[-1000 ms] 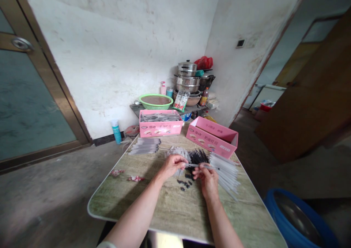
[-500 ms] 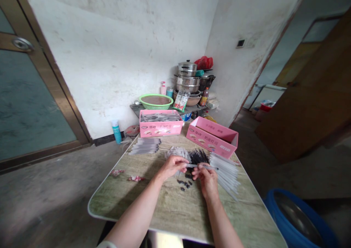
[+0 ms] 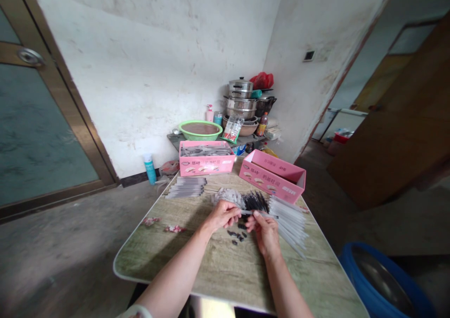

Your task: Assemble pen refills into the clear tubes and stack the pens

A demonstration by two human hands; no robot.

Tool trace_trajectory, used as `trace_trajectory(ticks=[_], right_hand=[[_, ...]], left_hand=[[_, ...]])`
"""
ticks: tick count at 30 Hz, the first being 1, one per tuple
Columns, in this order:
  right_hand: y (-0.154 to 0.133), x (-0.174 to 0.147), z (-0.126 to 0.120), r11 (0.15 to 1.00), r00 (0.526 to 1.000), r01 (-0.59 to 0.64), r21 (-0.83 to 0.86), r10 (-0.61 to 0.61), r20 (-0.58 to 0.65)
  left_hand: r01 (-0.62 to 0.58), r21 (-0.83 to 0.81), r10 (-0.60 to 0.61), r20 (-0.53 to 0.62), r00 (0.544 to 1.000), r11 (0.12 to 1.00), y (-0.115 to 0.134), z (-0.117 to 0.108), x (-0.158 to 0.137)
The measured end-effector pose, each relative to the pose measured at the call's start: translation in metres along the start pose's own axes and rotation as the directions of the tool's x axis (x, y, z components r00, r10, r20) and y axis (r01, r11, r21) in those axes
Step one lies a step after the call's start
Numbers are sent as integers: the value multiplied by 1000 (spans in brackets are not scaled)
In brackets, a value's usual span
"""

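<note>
A slim, translucent grey pen (image 3: 247,212) with a dark end lies level between my two hands, above the table. My left hand (image 3: 222,216) pinches its left end. On the right part of the pen, the fingers of my right hand (image 3: 265,231) are closed. Behind the hands lie a pile of small whitish-grey pieces (image 3: 227,195) and a bunch of thin black parts (image 3: 256,201). Clear pen barrels (image 3: 290,222) fan out beside my right hand. Several small black pieces (image 3: 240,237) are scattered below the hands. Pens (image 3: 186,187) lie in a row farther left.
At the table's (image 3: 225,271) far edge stand a pink box (image 3: 207,166) full of pens and another pink box (image 3: 269,182) tilted beside it. A shelf behind bears a green basin (image 3: 200,135) and stacked pots (image 3: 241,105). A blue tub (image 3: 351,262) is on the right.
Both hands still hold the pen between them. It has shifted very slightly, its dark end now a little farther left and lower; my right fingers have moved a bit along it.
</note>
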State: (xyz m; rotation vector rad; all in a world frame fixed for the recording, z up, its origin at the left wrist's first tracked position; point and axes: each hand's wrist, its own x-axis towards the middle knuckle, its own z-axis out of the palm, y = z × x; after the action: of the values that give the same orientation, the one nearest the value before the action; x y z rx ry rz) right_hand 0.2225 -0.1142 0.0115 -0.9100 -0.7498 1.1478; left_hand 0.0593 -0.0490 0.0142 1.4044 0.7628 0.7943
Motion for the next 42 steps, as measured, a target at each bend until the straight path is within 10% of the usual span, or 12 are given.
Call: trace_trajectory(ticks=[19,29,33,38,42], right_hand=[[0,3,-14,993,996,-88,81,87,20],[0,-1,0,1000,999,-14,9,14,30],[0,-1,-2,1000,1000,-18,23,18,25],[0,-1,-2,1000,999,-28,6,27,46],[1,-2,-3,1000,999,-21,13,21,43]], left_hand=[[-274,427,332,-65,941,862,7,24,-8],[-255,78,266,-255,929,964,2,-7,9],[-195,218,290,-609,738,956,6,-59,2],[480,395,257,-908,330,783,11,-111,-25],[660,332,253,-943,216,674,11,-121,-38]])
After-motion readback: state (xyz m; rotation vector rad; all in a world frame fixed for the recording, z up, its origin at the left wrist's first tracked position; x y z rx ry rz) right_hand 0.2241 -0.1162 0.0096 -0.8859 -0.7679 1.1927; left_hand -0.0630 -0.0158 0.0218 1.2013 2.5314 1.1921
